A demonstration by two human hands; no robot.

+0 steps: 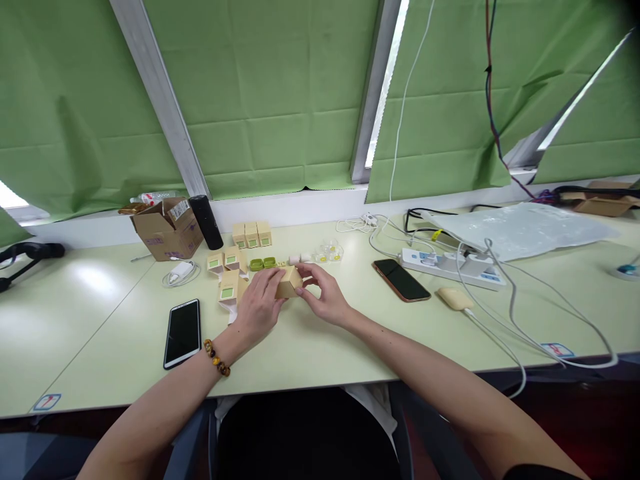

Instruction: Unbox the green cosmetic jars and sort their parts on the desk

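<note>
A small tan cardboard box [289,283] is held up between my two hands over the table. My left hand [259,301] wraps round its left side, and the fingers of my right hand [323,293] pinch its right end. To the left stand several like boxes with green labels, among them an opened box [229,288] with white paper sticking out. Beyond my hands lie two small green containers [263,263], tiny yellowish pieces [281,263], a pale pink cylinder [299,259] and clear plastic pieces with yellow centres [327,252].
Closed small boxes [251,235] stand at the back by a black cylinder [205,222] and an open carton [167,230]. One phone [183,333] lies left, another phone [401,279] right, near a power strip [453,267], a yellowish power bank [455,299] and loose white cables.
</note>
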